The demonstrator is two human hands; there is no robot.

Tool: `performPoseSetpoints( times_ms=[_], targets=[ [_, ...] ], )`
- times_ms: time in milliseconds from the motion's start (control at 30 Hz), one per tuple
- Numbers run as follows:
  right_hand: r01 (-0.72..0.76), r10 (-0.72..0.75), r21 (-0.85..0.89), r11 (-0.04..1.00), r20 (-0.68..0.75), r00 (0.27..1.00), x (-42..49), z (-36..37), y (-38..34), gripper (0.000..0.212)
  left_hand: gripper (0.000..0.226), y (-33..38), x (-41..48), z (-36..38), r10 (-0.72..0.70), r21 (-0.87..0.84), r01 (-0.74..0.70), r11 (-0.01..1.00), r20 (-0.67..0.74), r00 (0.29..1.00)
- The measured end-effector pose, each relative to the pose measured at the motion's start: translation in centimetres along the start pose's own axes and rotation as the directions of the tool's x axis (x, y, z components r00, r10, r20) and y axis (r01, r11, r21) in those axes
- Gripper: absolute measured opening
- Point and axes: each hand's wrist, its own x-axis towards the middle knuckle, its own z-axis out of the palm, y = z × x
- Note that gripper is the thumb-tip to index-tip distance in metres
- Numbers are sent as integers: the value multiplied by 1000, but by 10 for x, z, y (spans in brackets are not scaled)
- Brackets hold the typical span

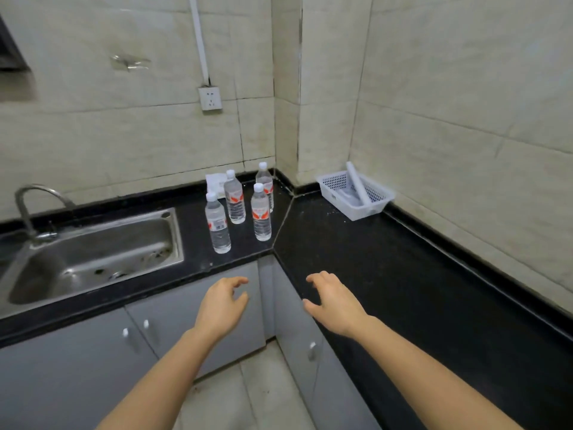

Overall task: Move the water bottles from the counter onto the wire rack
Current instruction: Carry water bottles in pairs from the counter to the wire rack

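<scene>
Two bare hands reach forward at the near edge of the scene, the left hand and the right hand a little apart from each other, both with fingers spread and loosely curled, holding nothing. They hang in front of the grey cupboard doors at the inner corner of the black worktop, the right one over its front edge. Beyond the hands, four water bottles stand upright on the worktop near that corner, all clear with white caps and red-marked labels: the nearest bottle on the left, a second bottle to its right, a third bottle behind and between them, and a fourth bottle farthest back by the wall. They stand close together, and whether any touch cannot be told. A steel sink with a curved tap lies to the left. A white plastic basket sits on the worktop to the right, against the tiled wall. A white socket is fixed on the wall above the bottles.
</scene>
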Motion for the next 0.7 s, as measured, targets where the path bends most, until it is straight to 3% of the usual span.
performPoseSetpoints(
  times_ms=[400, 700],
  targets=[
    [-29, 30, -12, 999, 53, 998, 198, 27, -21, 56, 47, -74, 156, -35, -115, -25, 113, 993, -129, 985],
    [-175, 173, -18, 984, -60, 983, 317, 40, -53, 58, 70, -99, 284, -63, -7, 20, 10, 1000, -172, 985]
  ],
)
